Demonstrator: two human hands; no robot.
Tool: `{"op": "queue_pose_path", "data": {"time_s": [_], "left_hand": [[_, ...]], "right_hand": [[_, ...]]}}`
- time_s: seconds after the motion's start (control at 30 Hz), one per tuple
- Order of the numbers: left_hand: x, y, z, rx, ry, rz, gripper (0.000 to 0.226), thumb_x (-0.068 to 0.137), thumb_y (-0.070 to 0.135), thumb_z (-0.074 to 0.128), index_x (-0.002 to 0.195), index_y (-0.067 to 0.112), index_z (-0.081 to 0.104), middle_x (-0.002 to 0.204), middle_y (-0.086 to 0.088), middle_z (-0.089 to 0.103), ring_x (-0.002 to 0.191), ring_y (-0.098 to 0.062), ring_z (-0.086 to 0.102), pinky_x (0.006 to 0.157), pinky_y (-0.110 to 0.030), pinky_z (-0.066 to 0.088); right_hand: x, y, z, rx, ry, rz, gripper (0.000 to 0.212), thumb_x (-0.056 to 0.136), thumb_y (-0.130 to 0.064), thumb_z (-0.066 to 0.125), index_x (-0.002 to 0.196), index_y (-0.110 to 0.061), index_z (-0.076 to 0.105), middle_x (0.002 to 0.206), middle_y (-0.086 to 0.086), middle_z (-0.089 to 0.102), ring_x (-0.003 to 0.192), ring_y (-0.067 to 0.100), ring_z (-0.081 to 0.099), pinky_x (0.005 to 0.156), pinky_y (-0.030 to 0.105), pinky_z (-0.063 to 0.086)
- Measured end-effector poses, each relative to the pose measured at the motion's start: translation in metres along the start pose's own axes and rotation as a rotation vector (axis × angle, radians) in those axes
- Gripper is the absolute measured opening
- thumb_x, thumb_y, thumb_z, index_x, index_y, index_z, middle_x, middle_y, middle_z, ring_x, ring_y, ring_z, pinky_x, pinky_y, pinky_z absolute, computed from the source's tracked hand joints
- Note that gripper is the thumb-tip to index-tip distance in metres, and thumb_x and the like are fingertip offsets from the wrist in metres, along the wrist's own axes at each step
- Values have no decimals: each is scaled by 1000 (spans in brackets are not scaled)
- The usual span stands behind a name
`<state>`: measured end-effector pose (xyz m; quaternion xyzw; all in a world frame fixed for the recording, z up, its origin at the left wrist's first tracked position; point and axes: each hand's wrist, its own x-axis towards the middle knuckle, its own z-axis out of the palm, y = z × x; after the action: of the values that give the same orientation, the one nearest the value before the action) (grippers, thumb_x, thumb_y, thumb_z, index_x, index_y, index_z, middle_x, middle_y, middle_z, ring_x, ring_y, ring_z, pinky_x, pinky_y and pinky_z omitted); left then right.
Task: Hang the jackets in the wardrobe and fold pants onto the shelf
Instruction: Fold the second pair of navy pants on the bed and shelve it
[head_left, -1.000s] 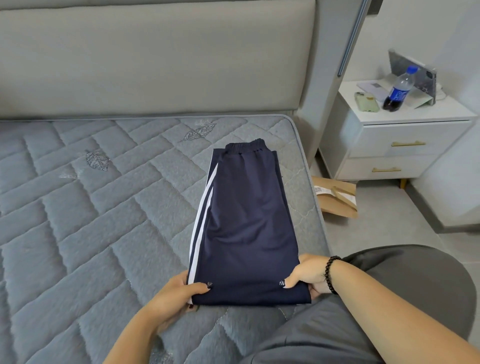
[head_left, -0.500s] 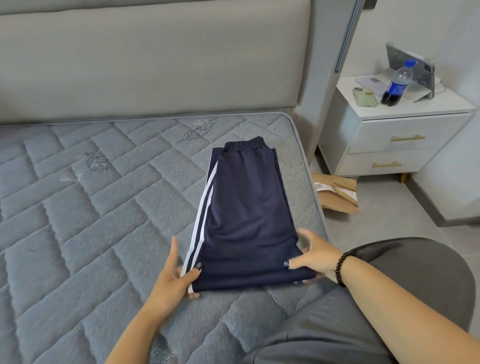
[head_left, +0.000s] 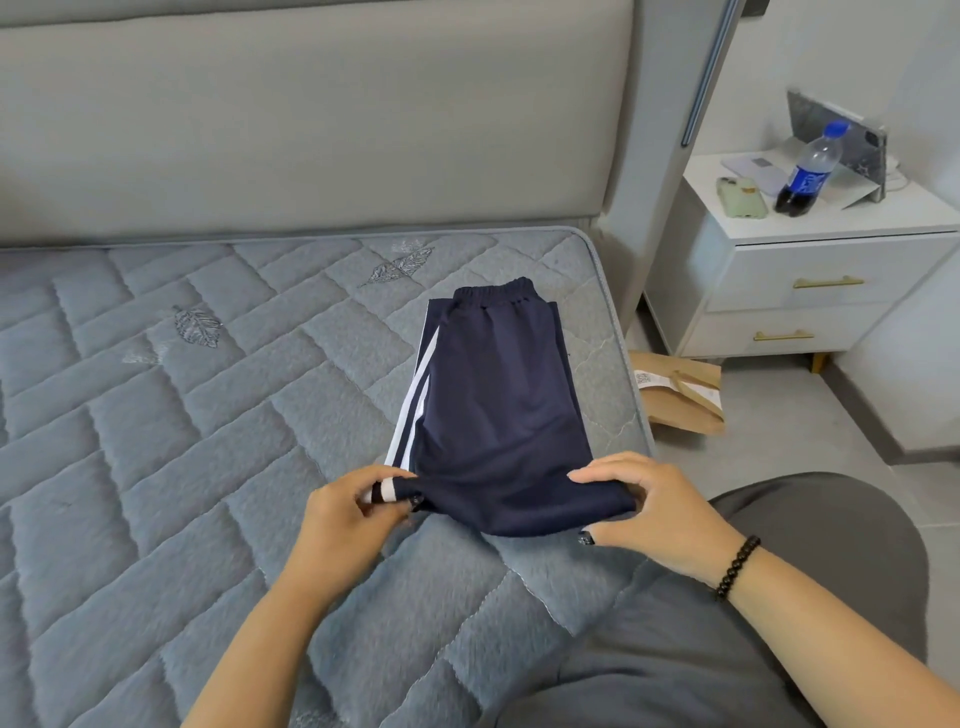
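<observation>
The left hand (head_left: 349, 512) pinched the near left corner of the navy track pants (head_left: 498, 410), its fingers curled round the white-striped edge and lifting it slightly off the bed. The right hand (head_left: 652, 512) gripped the near right corner, fingers laid over the top of the fabric and thumb tucked beneath the folded edge; a black bead bracelet (head_left: 736, 567) circled that wrist. Between the two hands the near fold of the pants bunched a little. The pants lay folded lengthwise on the grey quilted mattress (head_left: 182, 441), close to its right edge, with the elastic waistband at the far end and two white stripes running along the left side. A padded beige headboard (head_left: 311, 130) stood beyond the mattress. To the right, a white nightstand (head_left: 810, 270) held a blue-labelled cola bottle (head_left: 808, 171), a phone in a pale green case (head_left: 740, 196) and a propped tablet (head_left: 836, 132). A brown paper bag (head_left: 680, 389) lay on the floor between bed and nightstand.
</observation>
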<state>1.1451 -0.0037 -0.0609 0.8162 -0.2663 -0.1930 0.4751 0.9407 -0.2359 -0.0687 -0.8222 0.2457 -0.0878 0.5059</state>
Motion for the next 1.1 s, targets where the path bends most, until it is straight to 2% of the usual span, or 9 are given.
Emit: {"op": "queue_pose_path", "data": {"time_s": [0.07, 0.23, 0.3, 0.4, 0.47, 0.53, 0.6, 0.77, 1.1], "left_hand": [[-1, 3, 2, -50, 112, -37, 28, 83, 10, 73, 79, 38, 73, 72, 6, 70, 65, -10, 63, 59, -10, 47], [-2, 25, 8, -83, 198, 47, 32, 84, 18, 72, 97, 47, 68, 107, 16, 62, 98, 5, 55, 77, -4, 39], [-1, 34, 10, -144, 184, 65, 23, 88, 21, 68, 83, 44, 69, 80, 0, 68, 73, -7, 57, 64, -12, 42], [-4, 53, 14, -217, 184, 78, 5, 85, 34, 65, 83, 34, 69, 74, -23, 65, 62, -29, 56, 62, -36, 48], [-8, 64, 19, -328, 138, 72, 9, 78, 35, 68, 83, 34, 74, 79, -12, 72, 76, -26, 69, 71, -36, 56], [-12, 71, 25, -420, 68, 62, 8, 75, 31, 74, 83, 33, 77, 83, -4, 75, 82, -18, 72, 73, -29, 58], [-12, 71, 34, -447, 57, 26, 7, 75, 29, 74, 79, 35, 77, 81, -1, 75, 79, -12, 71, 67, -28, 59], [16, 65, 51, -470, 177, -77, 13, 85, 27, 63, 81, 32, 74, 83, 6, 75, 79, -4, 70, 61, -15, 53], [177, 66, 68, -287, 370, -64, 33, 89, 37, 66, 63, 24, 49, 55, 16, 47, 52, 1, 41, 53, -13, 37]], "right_hand": [[3, -5, -2, -41, 81, -87, 47, 64, 0, 83, 96, -33, 71, 106, -8, 66, 98, -3, 61, 83, 9, 45], [12, -20, -22, -39, 194, -61, 39, 76, -6, 76, 90, -42, 64, 96, -19, 66, 96, 2, 58, 83, 20, 46], [11, -28, -27, 57, 209, -52, 39, 79, -5, 73, 90, -40, 63, 91, -26, 66, 96, -2, 59, 81, 13, 46], [3, -36, -34, 384, 206, -35, 24, 80, -3, 69, 88, -25, 66, 80, -18, 73, 82, -3, 67, 69, 12, 50], [-6, -34, -39, 521, 253, -48, 20, 69, -30, 80, 85, -20, 73, 87, -6, 75, 87, 7, 70, 69, 17, 53], [-14, -28, -43, 539, 287, -31, 53, 45, -63, 83, 84, -28, 77, 90, -1, 75, 87, 10, 71, 67, 19, 55], [-20, -24, -43, 496, 338, -7, 58, 39, -72, 79, 84, -36, 75, 89, -3, 75, 85, 8, 71, 66, 19, 55], [6, -21, -39, 452, 419, 75, 12, 79, -16, 71, 87, -25, 70, 84, -13, 74, 85, 5, 69, 61, 16, 54], [173, -24, -58, 301, 539, 51, 5, 89, -26, 64, 91, -22, 66, 85, -13, 69, 77, -4, 63, 68, 16, 51]]}}
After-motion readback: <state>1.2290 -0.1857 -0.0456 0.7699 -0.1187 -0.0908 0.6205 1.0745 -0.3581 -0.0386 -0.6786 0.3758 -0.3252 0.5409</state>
